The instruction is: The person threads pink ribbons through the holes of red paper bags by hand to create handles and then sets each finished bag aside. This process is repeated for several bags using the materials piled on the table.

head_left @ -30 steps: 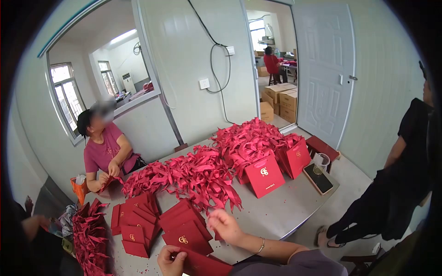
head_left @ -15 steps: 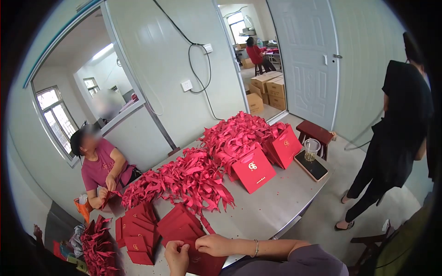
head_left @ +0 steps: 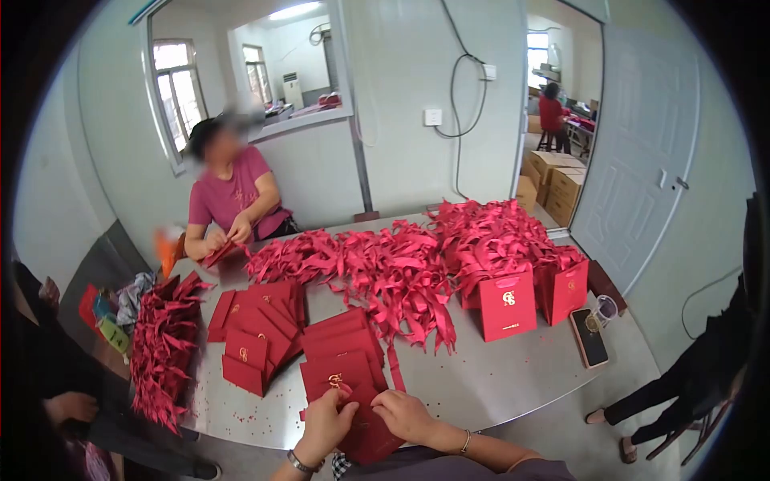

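A red paper gift bag [head_left: 370,439] lies flat at the table's near edge, between my hands. My left hand [head_left: 327,420] is closed, thumb and fingers pinching near its upper left edge. On the other side, my right hand [head_left: 403,415] pinches the upper right edge, its fingertips pressed together. Just beyond are stacked flat red bags [head_left: 341,341], partly under my left hand. A red ribbon strip [head_left: 395,369] hangs down from the ribbon heap [head_left: 401,272] toward my right hand. Whether either hand also holds a ribbon is too small to tell.
More flat bags [head_left: 255,329] lie left of the stack, beside a ribboned pile [head_left: 166,353]. Standing bags [head_left: 509,309], a phone [head_left: 589,337] and a clear cup [head_left: 605,309] are right. A co-worker [head_left: 233,188] handles a red bag across the table [head_left: 481,385]. Other people stand at both sides.
The view has turned left and levelled, so everything sits differently in frame. Both hands stay at the same bag. A person in dark clothes now shows at the left.
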`<state>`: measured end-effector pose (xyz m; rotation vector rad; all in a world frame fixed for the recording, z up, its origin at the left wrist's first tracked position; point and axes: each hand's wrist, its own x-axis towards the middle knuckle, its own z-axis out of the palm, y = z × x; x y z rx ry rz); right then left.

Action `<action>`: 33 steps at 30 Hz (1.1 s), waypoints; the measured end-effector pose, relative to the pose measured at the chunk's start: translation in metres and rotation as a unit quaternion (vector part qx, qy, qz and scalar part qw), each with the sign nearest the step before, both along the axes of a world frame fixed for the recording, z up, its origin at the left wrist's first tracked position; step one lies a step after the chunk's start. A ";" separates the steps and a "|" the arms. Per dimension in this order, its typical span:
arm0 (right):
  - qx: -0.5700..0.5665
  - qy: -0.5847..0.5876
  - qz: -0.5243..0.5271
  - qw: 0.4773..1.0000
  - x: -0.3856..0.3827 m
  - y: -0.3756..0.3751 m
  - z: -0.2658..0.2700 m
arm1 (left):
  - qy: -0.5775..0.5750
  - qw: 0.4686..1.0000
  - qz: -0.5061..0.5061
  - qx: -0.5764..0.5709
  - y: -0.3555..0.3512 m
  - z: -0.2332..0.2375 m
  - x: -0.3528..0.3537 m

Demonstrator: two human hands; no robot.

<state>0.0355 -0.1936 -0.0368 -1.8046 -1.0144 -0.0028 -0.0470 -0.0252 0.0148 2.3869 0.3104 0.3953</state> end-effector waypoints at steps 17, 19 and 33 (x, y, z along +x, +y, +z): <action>0.005 0.169 -0.095 0.981 0.015 -0.006 0.052 | 0.099 0.940 -0.047 -0.322 0.029 -0.015 0.013; -0.032 0.042 -0.072 0.996 0.011 0.003 0.047 | 0.105 0.937 -0.053 -0.329 0.035 -0.022 0.014; -0.080 -0.058 -0.035 0.995 0.008 0.044 0.029 | 0.108 0.931 -0.064 -0.343 0.045 -0.020 0.011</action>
